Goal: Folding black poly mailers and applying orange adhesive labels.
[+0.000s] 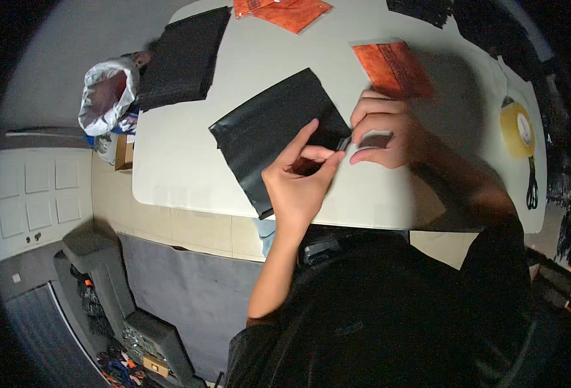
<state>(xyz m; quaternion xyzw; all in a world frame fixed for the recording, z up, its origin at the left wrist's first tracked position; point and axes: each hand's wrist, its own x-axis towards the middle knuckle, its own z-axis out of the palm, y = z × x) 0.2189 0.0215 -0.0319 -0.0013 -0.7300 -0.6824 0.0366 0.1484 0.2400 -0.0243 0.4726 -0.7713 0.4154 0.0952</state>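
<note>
A flat black plastic mailer bag [275, 113] lies at a slant on the white table in front of me. My left hand [301, 178] rests on its right side, with the index finger stretched over the bag. The thumb and another finger of that hand pinch the bag's right edge, where a small shiny strip shows. Just beyond this edge, my right hand [389, 132] is curved, thumb and fingers apart, its fingertips close to the bag's corner. Nothing shows between them. Behind the right hand lies an orange packet [392, 64] in a clear sleeve.
A stack of black bags [185, 61] lies at the table's far left, beside a white-lined bin [107, 94]. More orange packets [292, 13] are at the far edge. On the right are a yellow tape roll [518, 129] and black-handled scissors [532, 187]. Dark material [421, 10] sits far right.
</note>
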